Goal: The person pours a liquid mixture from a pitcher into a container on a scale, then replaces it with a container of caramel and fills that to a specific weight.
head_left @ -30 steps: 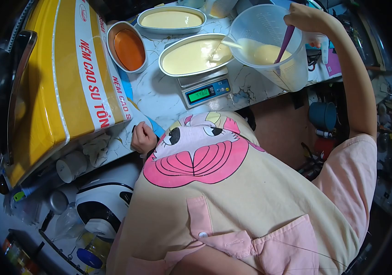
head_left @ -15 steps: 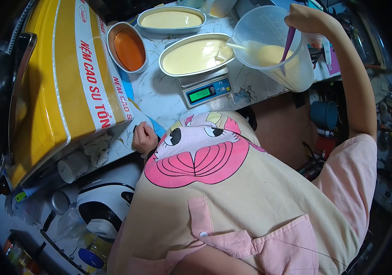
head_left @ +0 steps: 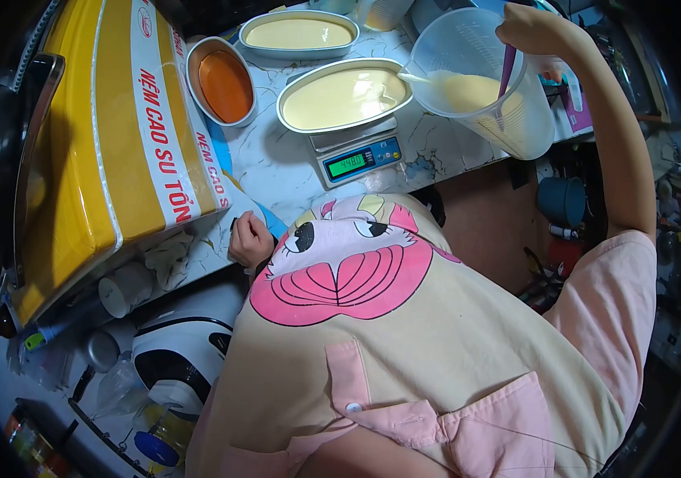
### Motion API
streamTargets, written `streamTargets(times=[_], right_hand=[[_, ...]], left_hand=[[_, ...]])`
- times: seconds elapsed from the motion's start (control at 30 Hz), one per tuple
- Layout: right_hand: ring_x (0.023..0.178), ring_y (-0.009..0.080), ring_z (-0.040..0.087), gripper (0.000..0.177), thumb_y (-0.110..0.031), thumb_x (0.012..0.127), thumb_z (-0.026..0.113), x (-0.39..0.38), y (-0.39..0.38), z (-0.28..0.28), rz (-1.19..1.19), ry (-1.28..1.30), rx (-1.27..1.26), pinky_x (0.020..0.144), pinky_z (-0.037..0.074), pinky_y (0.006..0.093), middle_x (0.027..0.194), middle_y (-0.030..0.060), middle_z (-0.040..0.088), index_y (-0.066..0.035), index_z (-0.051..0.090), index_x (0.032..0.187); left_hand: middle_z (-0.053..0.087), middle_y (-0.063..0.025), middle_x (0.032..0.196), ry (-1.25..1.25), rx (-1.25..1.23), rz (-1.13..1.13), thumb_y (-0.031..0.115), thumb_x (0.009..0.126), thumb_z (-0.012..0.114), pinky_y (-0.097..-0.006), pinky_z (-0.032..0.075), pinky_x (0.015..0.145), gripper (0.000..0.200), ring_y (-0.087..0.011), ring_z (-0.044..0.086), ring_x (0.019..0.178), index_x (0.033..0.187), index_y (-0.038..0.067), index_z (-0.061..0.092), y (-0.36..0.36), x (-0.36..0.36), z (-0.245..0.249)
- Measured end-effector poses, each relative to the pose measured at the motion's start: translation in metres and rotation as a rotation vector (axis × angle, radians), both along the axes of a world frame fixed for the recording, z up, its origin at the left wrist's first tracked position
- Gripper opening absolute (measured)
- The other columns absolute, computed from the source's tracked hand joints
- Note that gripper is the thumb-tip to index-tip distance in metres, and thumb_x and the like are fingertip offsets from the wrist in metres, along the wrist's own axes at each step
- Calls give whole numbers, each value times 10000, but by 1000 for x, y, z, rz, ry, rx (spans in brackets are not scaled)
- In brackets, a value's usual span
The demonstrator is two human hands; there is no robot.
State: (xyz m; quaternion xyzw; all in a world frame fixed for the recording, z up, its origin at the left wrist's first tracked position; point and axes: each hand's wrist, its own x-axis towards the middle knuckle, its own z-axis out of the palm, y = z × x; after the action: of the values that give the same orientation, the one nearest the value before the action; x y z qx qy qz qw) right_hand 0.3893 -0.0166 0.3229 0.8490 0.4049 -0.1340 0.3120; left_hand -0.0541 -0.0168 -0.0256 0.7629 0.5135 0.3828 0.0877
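Note:
My right hand [head_left: 544, 33] is closed at the far rim of a large clear measuring jug [head_left: 528, 131], holding it tilted, its spout toward the left. A purple-handled utensil [head_left: 508, 70] stands in the jug's pale yellow liquid, its top at my fingers. Close by the spout, an oval tin [head_left: 297, 123] of the same cream-coloured liquid rests on a digital kitchen scale [head_left: 362, 159] reading about 448. My left hand [head_left: 251, 239] lies curled at the table's front edge, beside my shirt, with nothing showing in its fingers.
Another filled oval tin [head_left: 299, 52] stands behind. An oval tin with an amber-brown layer [head_left: 225, 86] sits at left, beside a big yellow box [head_left: 109, 135]. A white-and-black appliance [head_left: 177, 350] stands below the marbled tabletop [head_left: 448, 151].
My right hand and the jug have shifted slightly right, and the spout has drawn back from over the tin. The ripple in the tin's liquid has smoothed out. My left hand stays put.

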Motion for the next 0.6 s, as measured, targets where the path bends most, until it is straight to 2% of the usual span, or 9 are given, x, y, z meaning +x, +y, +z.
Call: streamTargets(times=[0.2,0.27,0.37,0.47,0.57,0.6], right_hand=[[781,293,666,318,-228,831,490,0,0,4,62,21,-3,675,518,391,861,181,693,3,705,876],[729,264,661,232,-160,832,526,40,1,-15,701,-52,-404,620,521,374,801,142,691,-17,709,834],[693,235,654,178,-114,828,547,213,-37,-94,1066,62,-9,575,518,352,764,110,686,-39,706,798],[692,229,655,161,-125,817,570,209,-37,-90,1184,-29,-82,580,519,345,770,104,691,-51,712,795],[688,230,656,155,-129,809,581,42,1,-18,903,-175,-507,585,522,346,763,98,689,-49,713,792],[688,230,656,155,-129,809,581,38,2,-17,903,-175,-507,585,522,346,763,98,689,-49,713,792]], left_hand=[[612,-101,710,-1,-4,-13,104,862,572,-414,454,491,78,-330,601,592,876,68,640,1,-1,-1],[613,-100,711,-2,-3,-10,106,861,572,-415,455,492,78,-330,602,593,876,70,640,1,-1,-1],[616,-100,715,-2,0,-2,109,862,571,-416,456,493,80,-330,603,595,875,73,641,0,-1,-1],[617,-100,717,2,0,-2,115,864,571,-418,455,492,82,-331,604,596,875,75,642,1,-2,-3],[618,-99,718,9,-3,-4,120,865,571,-418,454,492,85,-331,604,596,876,76,643,1,-2,-4],[618,-99,718,12,-3,-4,123,866,571,-419,453,491,87,-331,605,595,876,76,643,1,-3,-4]])
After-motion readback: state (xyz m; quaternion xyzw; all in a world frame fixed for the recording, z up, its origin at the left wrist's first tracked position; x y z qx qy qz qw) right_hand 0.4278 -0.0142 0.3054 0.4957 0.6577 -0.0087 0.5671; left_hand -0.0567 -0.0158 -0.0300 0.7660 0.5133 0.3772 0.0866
